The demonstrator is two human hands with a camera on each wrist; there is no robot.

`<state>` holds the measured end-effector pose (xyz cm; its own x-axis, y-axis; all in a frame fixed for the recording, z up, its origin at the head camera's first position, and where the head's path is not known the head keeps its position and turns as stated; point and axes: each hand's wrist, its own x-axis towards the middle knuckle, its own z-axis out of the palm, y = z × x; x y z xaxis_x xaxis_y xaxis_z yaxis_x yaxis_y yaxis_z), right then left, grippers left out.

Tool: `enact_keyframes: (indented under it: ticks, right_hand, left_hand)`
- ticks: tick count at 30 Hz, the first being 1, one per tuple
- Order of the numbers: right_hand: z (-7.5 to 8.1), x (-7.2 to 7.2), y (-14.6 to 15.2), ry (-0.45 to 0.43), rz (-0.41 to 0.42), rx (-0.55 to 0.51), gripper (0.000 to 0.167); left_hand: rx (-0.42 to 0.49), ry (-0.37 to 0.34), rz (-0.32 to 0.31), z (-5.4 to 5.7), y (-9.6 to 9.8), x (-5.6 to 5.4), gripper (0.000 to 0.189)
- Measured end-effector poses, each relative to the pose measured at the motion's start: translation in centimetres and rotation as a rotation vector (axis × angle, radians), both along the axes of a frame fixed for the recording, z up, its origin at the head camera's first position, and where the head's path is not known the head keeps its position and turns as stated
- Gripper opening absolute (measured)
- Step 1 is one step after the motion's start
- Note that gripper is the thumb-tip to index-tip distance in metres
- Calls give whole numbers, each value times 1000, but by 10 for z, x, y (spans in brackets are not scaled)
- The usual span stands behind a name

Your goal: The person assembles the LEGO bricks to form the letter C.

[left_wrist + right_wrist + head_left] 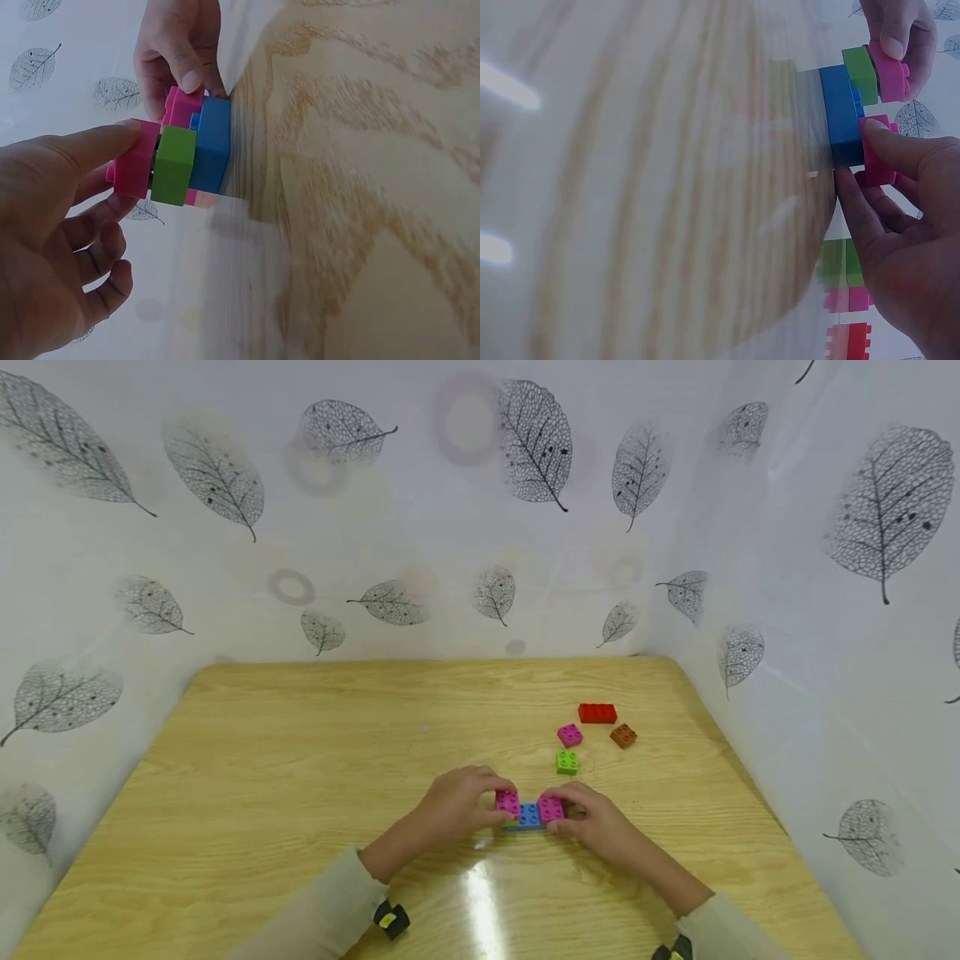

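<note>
A long blue toy brick (529,815) lies on the table between both hands. On its left end sits a green brick (174,165). Over that green brick, a pink brick (137,159) is pinched between the thumb and fingers of my left hand (459,803); a thin gap shows between the two in the left wrist view. My right hand (596,820) grips another pink brick (878,150), which sits on the blue brick's right end. One fingertip of the right hand is down at the blue brick's lower edge in the right wrist view.
Behind the right hand lie several loose bricks: a light green one (567,762), a pink one (570,735), an orange-brown one (623,736) and a long red one (597,713). A leaf-patterned curtain (420,527) hangs behind the wooden table (300,735).
</note>
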<state>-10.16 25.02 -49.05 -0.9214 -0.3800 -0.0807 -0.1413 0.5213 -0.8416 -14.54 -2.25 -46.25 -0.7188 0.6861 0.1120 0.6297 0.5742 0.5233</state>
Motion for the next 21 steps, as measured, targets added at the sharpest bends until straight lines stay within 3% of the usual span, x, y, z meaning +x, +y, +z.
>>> enact_keyframes:
  ticks: [7,14,21]
  right_hand:
    - [-1,-1,-1,-2,-1,-1,39]
    - [0,0,-2,-4,-7,-4,40]
    - [1,0,-2,8,-7,-1,41]
  left_hand:
    - [50,-38,4,-5,-2,1,28]
    - [44,-69,16,-2,-3,3,25]
    - [69,-172,23,-1,-3,3,22]
